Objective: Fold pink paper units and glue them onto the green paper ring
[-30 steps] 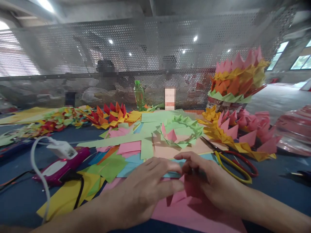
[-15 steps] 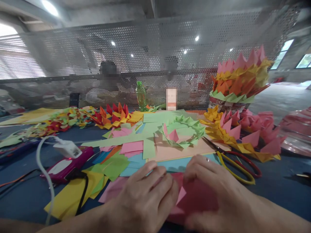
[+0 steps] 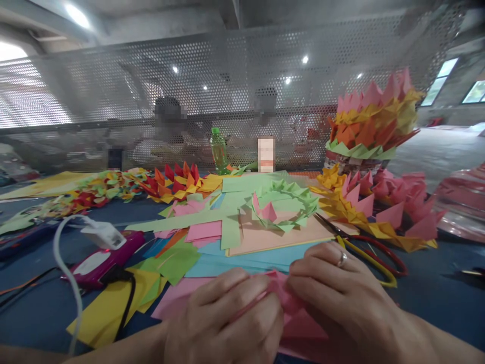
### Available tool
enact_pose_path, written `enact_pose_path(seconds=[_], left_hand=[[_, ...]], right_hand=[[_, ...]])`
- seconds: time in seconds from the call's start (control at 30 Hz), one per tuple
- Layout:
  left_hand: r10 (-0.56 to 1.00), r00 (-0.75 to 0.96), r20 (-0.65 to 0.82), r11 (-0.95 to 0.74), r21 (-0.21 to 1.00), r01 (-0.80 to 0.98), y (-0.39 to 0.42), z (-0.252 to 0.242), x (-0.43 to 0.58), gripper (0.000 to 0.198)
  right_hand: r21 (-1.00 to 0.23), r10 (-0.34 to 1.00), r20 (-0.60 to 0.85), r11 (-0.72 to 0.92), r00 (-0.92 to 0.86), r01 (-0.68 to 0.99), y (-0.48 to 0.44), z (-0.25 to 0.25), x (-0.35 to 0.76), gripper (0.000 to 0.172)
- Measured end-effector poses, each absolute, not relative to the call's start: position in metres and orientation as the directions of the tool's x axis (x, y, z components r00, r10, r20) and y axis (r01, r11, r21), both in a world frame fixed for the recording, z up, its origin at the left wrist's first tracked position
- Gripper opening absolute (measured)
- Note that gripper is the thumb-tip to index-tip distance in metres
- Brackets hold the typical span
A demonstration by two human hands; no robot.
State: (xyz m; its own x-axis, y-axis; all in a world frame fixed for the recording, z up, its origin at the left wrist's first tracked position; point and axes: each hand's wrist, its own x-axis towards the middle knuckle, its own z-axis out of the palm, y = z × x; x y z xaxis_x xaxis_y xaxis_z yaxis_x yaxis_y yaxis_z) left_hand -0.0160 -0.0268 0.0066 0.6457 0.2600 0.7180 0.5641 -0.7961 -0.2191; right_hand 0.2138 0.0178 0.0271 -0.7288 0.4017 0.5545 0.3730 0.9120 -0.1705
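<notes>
My left hand [image 3: 227,318] and my right hand [image 3: 341,298] meet at the near edge of the table, both with fingers curled round a folded pink paper piece [image 3: 282,298]. The piece sits between the two sets of fingertips, just above a larger pink sheet [image 3: 178,298]. A ring shows on my right hand. Beyond the hands lies a peach sheet [image 3: 265,237] carrying a green folded-paper ring [image 3: 288,202] with pink points inside it.
Scissors with red and yellow handles [image 3: 364,247] lie right of the hands. A magenta device [image 3: 102,253] with a white plug and cable lies left. Loose coloured sheets, folded paper garlands, a tall paper flower [image 3: 369,121], a green bottle [image 3: 217,149]. People sit behind a perforated screen.
Both hands drew back toward me and lifted from pressing the pink paper flat; now their fingers curl and pinch the folded piece between them.
</notes>
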Motion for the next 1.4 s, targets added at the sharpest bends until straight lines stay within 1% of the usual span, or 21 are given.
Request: enact_pose_path(seconds=[0.03, 0.1, 0.17, 0.2, 0.27, 0.33, 0.43, 0.5, 0.57, 0.63, 0.7, 0.73, 0.77, 0.83, 0.93, 0.97, 1.03, 1.1, 1.2, 1.3, 1.4], left_hand=[[0.176, 0.631, 0.756, -0.802, -0.262, 0.537, -0.023, 0.006, -0.016, 0.028], [0.085, 0.663, 0.744, -0.8, -0.346, 0.49, -0.016, 0.006, -0.015, 0.024], [0.138, 0.732, 0.667, -0.807, -0.353, 0.473, -0.012, 0.01, -0.016, 0.02], [0.194, 0.764, 0.615, -0.818, -0.328, 0.472, -0.013, 0.013, -0.016, 0.02], [0.36, 0.811, 0.462, -0.838, -0.221, 0.498, -0.015, 0.021, -0.017, 0.02], [0.444, 0.82, 0.362, -0.84, -0.149, 0.521, -0.018, 0.027, -0.018, 0.021], [0.447, 0.808, 0.383, -0.843, -0.121, 0.524, -0.021, 0.035, -0.019, 0.021], [0.439, 0.801, 0.408, -0.845, -0.115, 0.522, -0.022, 0.037, -0.019, 0.021], [0.458, 0.786, 0.415, -0.843, -0.078, 0.532, -0.022, 0.036, -0.019, 0.023], [0.499, 0.736, 0.458, -0.835, 0.026, 0.55, -0.018, 0.031, -0.017, 0.02], [0.559, 0.646, 0.52, -0.814, 0.194, 0.548, -0.013, 0.023, -0.016, 0.013], [0.585, 0.627, 0.514, -0.805, 0.275, 0.526, -0.011, 0.019, -0.015, 0.009], [0.593, 0.614, 0.521, -0.802, 0.318, 0.505, -0.009, 0.017, -0.014, 0.009], [0.577, 0.635, 0.513, -0.816, 0.333, 0.473, -0.007, 0.015, -0.013, 0.012], [0.522, 0.684, 0.51, -0.851, 0.26, 0.457, -0.011, 0.02, -0.012, 0.026], [0.529, 0.696, 0.486, -0.847, 0.258, 0.464, -0.012, 0.022, -0.012, 0.029], [0.559, 0.687, 0.465, -0.829, 0.293, 0.477, -0.014, 0.022, -0.012, 0.03], [0.611, 0.649, 0.454, -0.792, 0.366, 0.489, -0.014, 0.018, -0.011, 0.025], [0.648, 0.624, 0.437, -0.755, 0.476, 0.45, -0.009, 0.01, -0.008, 0.017], [0.699, 0.592, 0.402, -0.695, 0.578, 0.428, -0.003, 0.007, -0.004, 0.018], [0.765, 0.526, 0.371, -0.618, 0.651, 0.44, -0.001, 0.009, -0.002, 0.015]], right_hand=[[-0.178, 0.415, 0.536, 0.907, -0.736, 0.381, 0.019, 0.025, 0.213, 0.009], [-0.188, 0.437, 0.482, 0.898, -0.76, 0.398, 0.021, 0.023, 0.211, 0.013], [-0.202, 0.449, 0.432, 0.893, -0.782, 0.402, 0.021, 0.021, 0.21, 0.016], [-0.207, 0.458, 0.412, 0.889, -0.788, 0.408, 0.021, 0.02, 0.21, 0.018], [-0.207, 0.467, 0.383, 0.884, -0.797, 0.419, 0.02, 0.019, 0.209, 0.018], [-0.196, 0.48, 0.368, 0.877, -0.797, 0.438, 0.02, 0.017, 0.21, 0.015], [-0.208, 0.49, 0.329, 0.871, -0.807, 0.444, 0.022, 0.015, 0.211, 0.01], [-0.253, 0.5, 0.302, 0.863, -0.812, 0.437, 0.023, 0.013, 0.213, 0.008], [-0.312, 0.511, 0.296, 0.85, -0.807, 0.424, 0.025, 0.012, 0.215, 0.007], [-0.366, 0.522, 0.286, 0.834, -0.803, 0.412, 0.027, 0.012, 0.217, 0.009], [-0.409, 0.523, 0.258, 0.821, -0.813, 0.398, 0.029, 0.013, 0.218, 0.012], [-0.425, 0.521, 0.248, 0.816, -0.817, 0.391, 0.029, 0.014, 0.218, 0.013], [-0.435, 0.517, 0.249, 0.815, -0.819, 0.382, 0.029, 0.013, 0.218, 0.014], [-0.442, 0.508, 0.265, 0.819, -0.819, 0.365, 0.03, 0.013, 0.217, 0.015], [-0.426, 0.475, 0.295, 0.842, -0.829, 0.331, 0.03, 0.012, 0.217, 0.02], [-0.418, 0.469, 0.295, 0.847, -0.833, 0.328, 0.031, 0.013, 0.217, 0.022], [-0.412, 0.459, 0.297, 0.852, -0.837, 0.321, 0.032, 0.014, 0.218, 0.021], [-0.443, 0.465, 0.278, 0.839, -0.84, 0.318, 0.033, 0.015, 0.22, 0.017], [-0.532, 0.571, 0.208, 0.748, -0.794, 0.398, 0.032, 0.014, 0.223, 0.013], [-0.597, 0.708, 0.075, 0.596, -0.702, 0.537, 0.032, 0.012, 0.225, 0.011], [-0.62, 0.729, 0.004, 0.538, -0.684, 0.57, 0.031, 0.013, 0.224, 0.01]])
